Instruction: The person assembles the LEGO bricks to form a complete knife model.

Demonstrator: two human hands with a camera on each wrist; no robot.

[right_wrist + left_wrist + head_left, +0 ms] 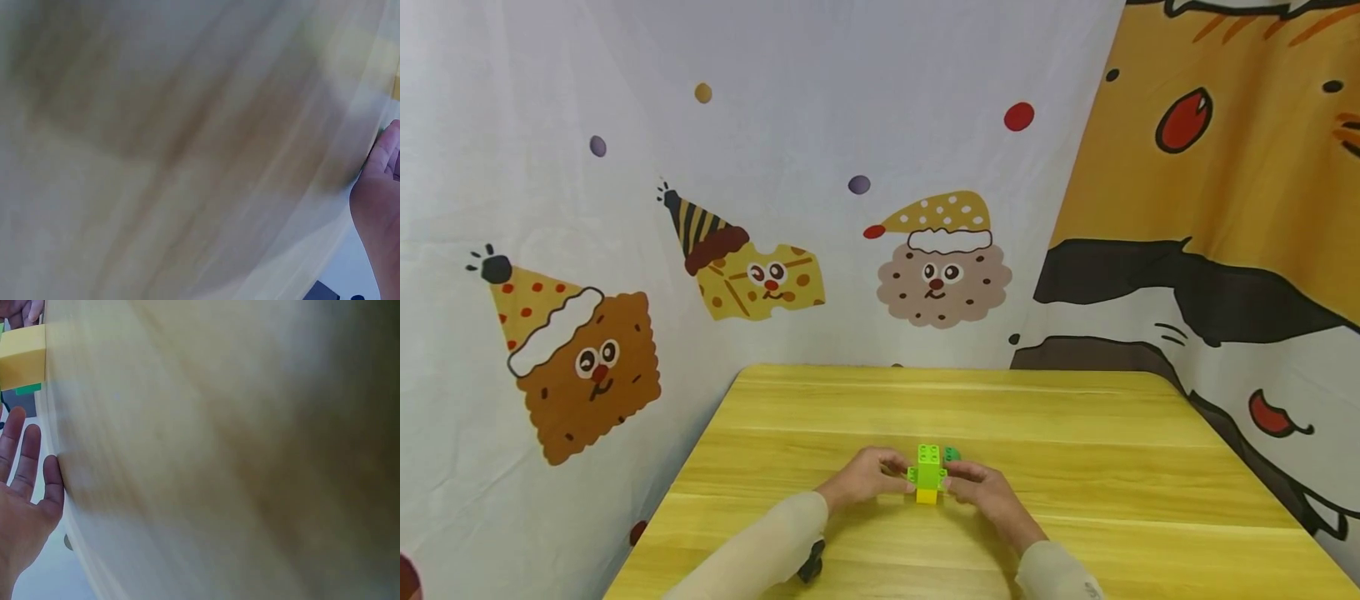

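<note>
A stack of toy building bricks stands on the wooden table, with light green bricks (928, 473) over a yellow brick (927, 497). Small green studded pieces stick out at its left and right sides. My left hand (867, 481) pinches the left side piece between thumb and forefinger. On the other side my right hand (988, 493) holds the right side piece the same way. The left wrist view shows the yellow brick (24, 357) close up, beyond the spread lower fingers of the left hand (28, 500). Only the edge of the right hand (378, 194) shows in the right wrist view.
A dark green rounded brick (952, 454) lies just behind the stack, partly hidden by it. Beneath my left sleeve sits a small black object (811, 562). The wooden table (1075, 417) reaches back to a printed cloth (820, 108) hanging behind it.
</note>
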